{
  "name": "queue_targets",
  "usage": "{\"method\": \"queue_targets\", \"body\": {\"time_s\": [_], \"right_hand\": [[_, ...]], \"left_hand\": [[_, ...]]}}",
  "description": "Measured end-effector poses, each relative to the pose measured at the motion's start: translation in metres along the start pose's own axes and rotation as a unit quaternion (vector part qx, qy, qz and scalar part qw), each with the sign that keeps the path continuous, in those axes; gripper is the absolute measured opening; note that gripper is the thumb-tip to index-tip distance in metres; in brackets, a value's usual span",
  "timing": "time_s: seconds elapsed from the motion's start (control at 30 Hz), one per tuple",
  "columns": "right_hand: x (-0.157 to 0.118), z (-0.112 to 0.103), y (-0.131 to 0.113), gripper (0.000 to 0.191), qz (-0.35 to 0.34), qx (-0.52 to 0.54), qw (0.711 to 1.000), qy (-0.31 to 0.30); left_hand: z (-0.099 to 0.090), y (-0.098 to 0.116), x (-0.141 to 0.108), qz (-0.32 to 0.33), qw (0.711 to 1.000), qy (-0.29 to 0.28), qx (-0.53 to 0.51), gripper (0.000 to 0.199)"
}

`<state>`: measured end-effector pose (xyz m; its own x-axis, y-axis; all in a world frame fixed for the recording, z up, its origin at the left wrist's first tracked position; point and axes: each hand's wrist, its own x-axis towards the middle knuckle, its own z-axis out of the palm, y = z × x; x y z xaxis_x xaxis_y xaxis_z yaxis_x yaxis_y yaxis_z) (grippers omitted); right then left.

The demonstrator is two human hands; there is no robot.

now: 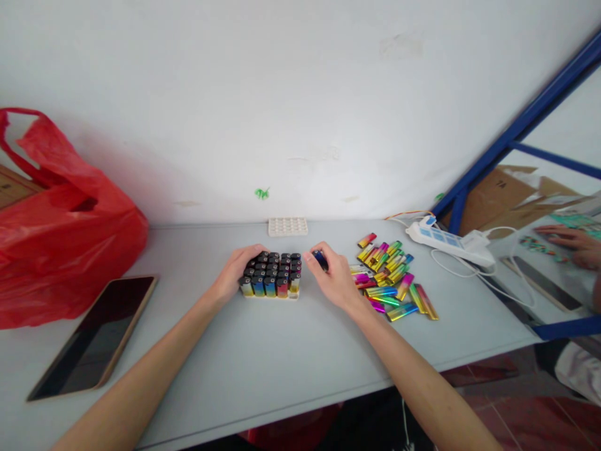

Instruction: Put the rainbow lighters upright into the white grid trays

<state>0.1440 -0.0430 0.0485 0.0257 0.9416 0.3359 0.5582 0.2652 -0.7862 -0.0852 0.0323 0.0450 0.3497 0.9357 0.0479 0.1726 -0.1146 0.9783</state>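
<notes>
Several lighters with black tops and shiny, coloured bodies stand upright in rows in a white tray. My left hand is wrapped around the left side and back corner of this block, its fingertips partly hidden behind the tops. To the right of the tray, my right hand pinches a dark lighter between thumb and fingers, slightly apart from the rows. Most of that lighter is hidden by the hand. Beyond my right hand lies a loose pile of shiny, multicoloured lighter sleeves.
Against the wall sits a white tray with a grid of holes. On the left are a red plastic bag and a tablet. A power strip with cables lies right, by a blue frame. Behind it another person's hand shows.
</notes>
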Motion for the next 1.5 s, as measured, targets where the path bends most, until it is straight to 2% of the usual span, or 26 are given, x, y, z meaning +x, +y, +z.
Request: {"method": "queue_targets", "body": {"time_s": [0.13,0.33,0.5,0.6,0.77,0.93,1.27,1.37,1.5], "right_hand": [[-0.001,-0.008,-0.008,0.029,-0.031,0.011,0.999,-0.029],[-0.005,-0.016,-0.022,0.016,-0.166,0.045,0.984,-0.04],[-0.008,-0.014,-0.022,0.015,-0.188,0.06,0.978,-0.065],[-0.008,-0.013,-0.02,0.015,-0.185,0.053,0.979,-0.072],[-0.006,-0.011,-0.018,0.014,-0.159,0.031,0.978,-0.133],[-0.006,-0.011,-0.015,0.012,-0.125,0.027,0.98,-0.153],[-0.005,-0.015,-0.015,0.015,-0.144,0.021,0.973,-0.18],[-0.006,-0.016,-0.011,0.026,-0.137,0.044,0.976,-0.163],[0.008,-0.019,0.003,0.021,-0.107,0.019,0.993,-0.055]], "left_hand": [[0.001,0.003,0.0,0.002,1.0,-0.003,0.014,0.041],[0.0,0.006,-0.002,0.014,0.999,-0.012,0.038,0.042],[0.001,0.01,-0.003,0.006,0.999,-0.007,0.037,0.044],[0.002,0.01,-0.003,0.002,1.0,-0.008,0.03,0.043],[0.001,0.008,-0.003,0.005,1.0,-0.012,0.022,0.043],[0.002,0.004,-0.003,0.008,1.0,-0.011,0.005,0.042],[0.001,0.004,-0.002,0.006,1.0,-0.005,0.008,0.043],[0.001,0.0,-0.001,0.01,1.0,-0.009,-0.003,0.043],[-0.001,-0.006,0.001,0.007,0.999,-0.016,-0.031,0.043]]}}
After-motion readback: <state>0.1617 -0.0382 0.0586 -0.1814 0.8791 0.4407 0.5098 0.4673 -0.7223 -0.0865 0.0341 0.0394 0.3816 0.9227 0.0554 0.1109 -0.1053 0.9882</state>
